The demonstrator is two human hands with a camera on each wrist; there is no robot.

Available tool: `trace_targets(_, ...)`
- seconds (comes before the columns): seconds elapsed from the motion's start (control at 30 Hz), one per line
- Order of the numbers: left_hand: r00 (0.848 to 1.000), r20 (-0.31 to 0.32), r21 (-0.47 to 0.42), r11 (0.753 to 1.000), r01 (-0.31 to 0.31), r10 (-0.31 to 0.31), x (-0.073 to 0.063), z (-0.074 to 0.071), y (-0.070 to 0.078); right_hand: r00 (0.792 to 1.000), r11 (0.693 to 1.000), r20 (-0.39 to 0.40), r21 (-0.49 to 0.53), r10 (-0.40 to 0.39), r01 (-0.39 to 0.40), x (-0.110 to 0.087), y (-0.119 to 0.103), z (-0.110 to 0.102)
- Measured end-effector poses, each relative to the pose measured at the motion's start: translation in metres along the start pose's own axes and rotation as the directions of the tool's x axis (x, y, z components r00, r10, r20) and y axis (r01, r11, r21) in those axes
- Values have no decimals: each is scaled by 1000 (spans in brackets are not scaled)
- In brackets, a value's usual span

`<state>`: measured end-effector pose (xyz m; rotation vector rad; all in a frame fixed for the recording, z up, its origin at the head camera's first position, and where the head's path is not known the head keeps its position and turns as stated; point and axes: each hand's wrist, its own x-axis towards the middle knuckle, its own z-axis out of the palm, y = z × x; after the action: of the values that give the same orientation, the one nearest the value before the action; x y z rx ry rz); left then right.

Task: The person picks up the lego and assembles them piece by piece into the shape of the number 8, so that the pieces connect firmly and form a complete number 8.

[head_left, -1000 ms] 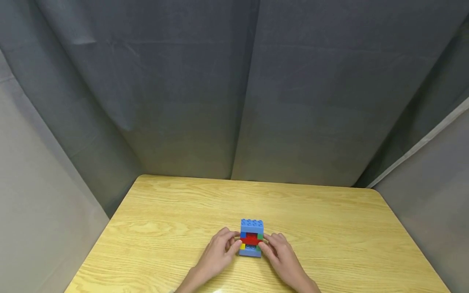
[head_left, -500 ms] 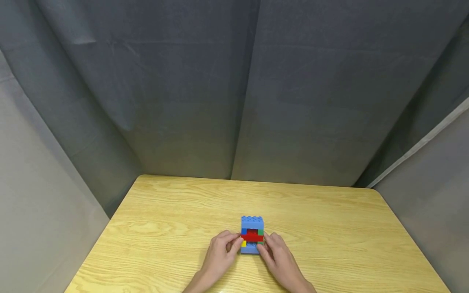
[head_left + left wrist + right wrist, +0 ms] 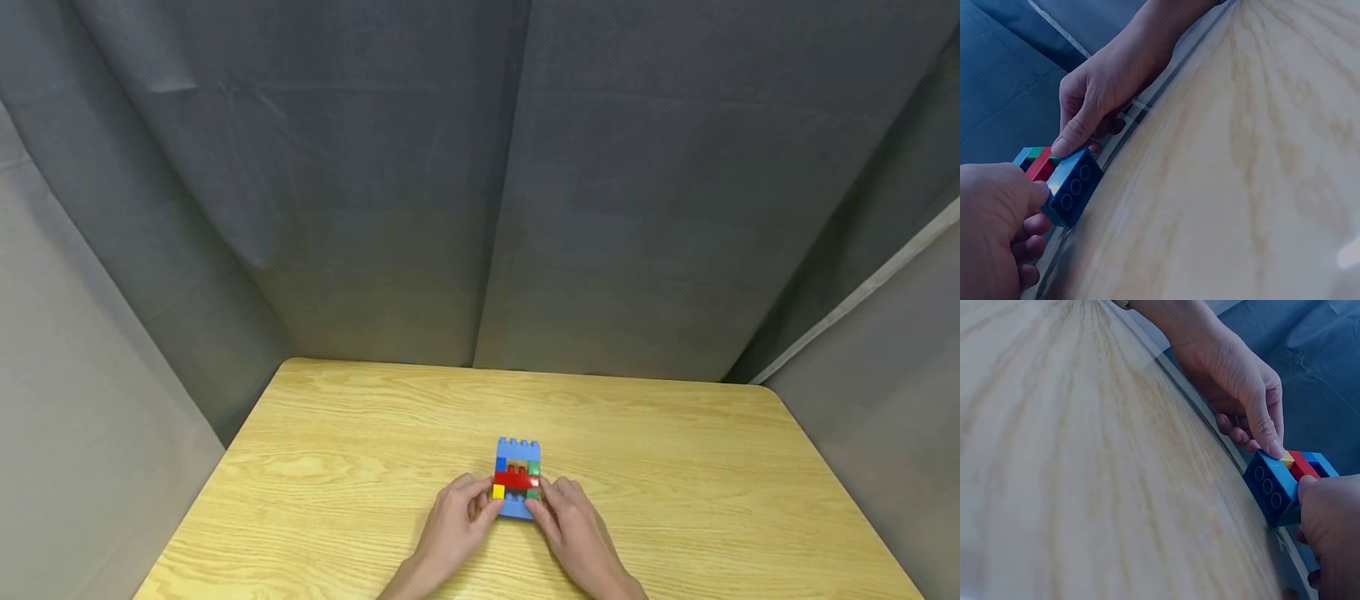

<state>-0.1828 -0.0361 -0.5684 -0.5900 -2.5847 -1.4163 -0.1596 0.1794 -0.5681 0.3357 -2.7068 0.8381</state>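
Observation:
A small tower of toy building bricks [image 3: 517,481] is held between both hands near the table's front. Its top and bottom bricks are blue and a red brick crosses the middle. Between them sit small blue and green bricks above, yellow and green below, with gaps in the centre. My left hand [image 3: 453,521] pinches the tower's left side, thumb by the yellow brick. On the right side, my right hand [image 3: 573,525] pinches it near the lower green brick. Both wrist views show the hollow underside of the bottom blue brick [image 3: 1072,187], so the tower is tilted.
The wood-grain table [image 3: 360,433] extends around the hands. Grey curtains [image 3: 375,208] hang behind its far edge, and pale grey panels [image 3: 67,375] stand at both sides.
The tower has tipped back and moved slightly away from me, so its front and the gaps through it show more. Both hands keep their grip.

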Motion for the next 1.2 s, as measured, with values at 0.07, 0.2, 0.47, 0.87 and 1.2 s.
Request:
trace_targets(0.07,1000,1,-4,1000,2,-2,0,0,0,1000,1000,-10,-10,-8,8,0,1,0)
trace_targets(0.2,1000,-2,-5,1000,-3,3,1,1,0,999,1000,-35,-14,-13,12,1,2,0)
trace_targets(0.47,1000,-9,-34,999,15,-16,0,1,1,998,1000,-64,17,17,-16,2,2,0)
trace_targets(0.87,1000,-9,-76,997,10,-10,-1,0,1,999,998,28,59,32,-33,3,1,0)
trace_targets(1.2,999,9,-64,997,45,-45,0,3,0,999,998,28,56,38,-40,2,3,2)
